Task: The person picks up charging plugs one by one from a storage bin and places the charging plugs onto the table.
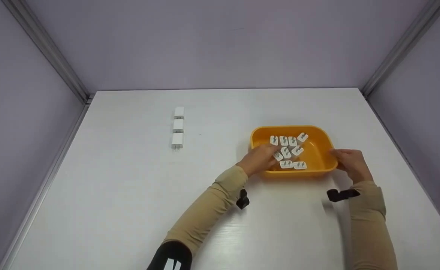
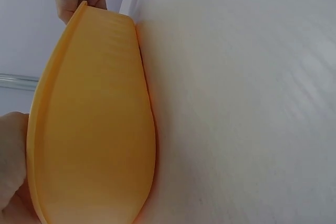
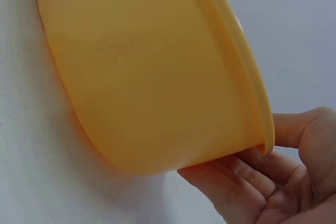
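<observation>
A yellow plastic basin [image 1: 319,148] stands on the white table, holding several white plug adapters [image 1: 285,152] with their metal prongs facing up. My left hand [image 1: 258,159] reaches over its left rim, fingertips inside among the adapters. Whether those fingers pinch an adapter is hidden. In the left wrist view, the left hand [image 2: 11,169] shows only partly behind the rim. With thumb over the rim and fingers beneath it, my right hand [image 1: 351,162] grips the basin's right end; the right wrist view shows this right hand [image 3: 262,177] closely.
Left of the basin, three white plug adapters [image 1: 178,125] lie in a column on the table [image 1: 130,180], the nearest with its prongs toward me. Pale walls [image 1: 220,45] enclose the table at the back and both sides.
</observation>
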Available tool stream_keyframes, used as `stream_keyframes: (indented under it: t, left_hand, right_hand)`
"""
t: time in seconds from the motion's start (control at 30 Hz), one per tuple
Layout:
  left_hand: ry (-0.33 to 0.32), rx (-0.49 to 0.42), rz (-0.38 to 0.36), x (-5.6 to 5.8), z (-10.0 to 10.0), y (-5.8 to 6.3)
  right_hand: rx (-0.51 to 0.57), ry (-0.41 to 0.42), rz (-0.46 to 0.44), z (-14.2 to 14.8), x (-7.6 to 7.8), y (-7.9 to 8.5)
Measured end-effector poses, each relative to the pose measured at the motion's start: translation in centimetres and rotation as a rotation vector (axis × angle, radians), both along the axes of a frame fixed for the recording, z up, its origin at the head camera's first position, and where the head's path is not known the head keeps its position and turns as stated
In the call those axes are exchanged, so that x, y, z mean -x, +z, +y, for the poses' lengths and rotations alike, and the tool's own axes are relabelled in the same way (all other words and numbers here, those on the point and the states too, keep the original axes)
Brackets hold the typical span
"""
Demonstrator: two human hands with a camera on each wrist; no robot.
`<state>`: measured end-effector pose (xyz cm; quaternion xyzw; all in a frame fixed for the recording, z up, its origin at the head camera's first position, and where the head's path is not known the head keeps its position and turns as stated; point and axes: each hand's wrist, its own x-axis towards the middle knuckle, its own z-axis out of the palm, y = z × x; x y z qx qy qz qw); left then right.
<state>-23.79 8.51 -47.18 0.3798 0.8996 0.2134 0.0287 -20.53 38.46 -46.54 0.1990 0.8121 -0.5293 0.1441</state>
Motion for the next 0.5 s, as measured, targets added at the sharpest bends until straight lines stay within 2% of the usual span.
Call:
stream_keyframes:
  t: [0.17,0.5]
  left_hand:
    - [0.031,0.017,-0.023,0.06,-0.07,0.19]
    - [-0.016,0.063,-0.062,0.22,0.04,0.18]
  right_hand:
    - [0.004,-0.001,0.007,-0.07,-0.08,0.18]
    - [0.013,0.01,0.017,0.08,-0.06,0.08]
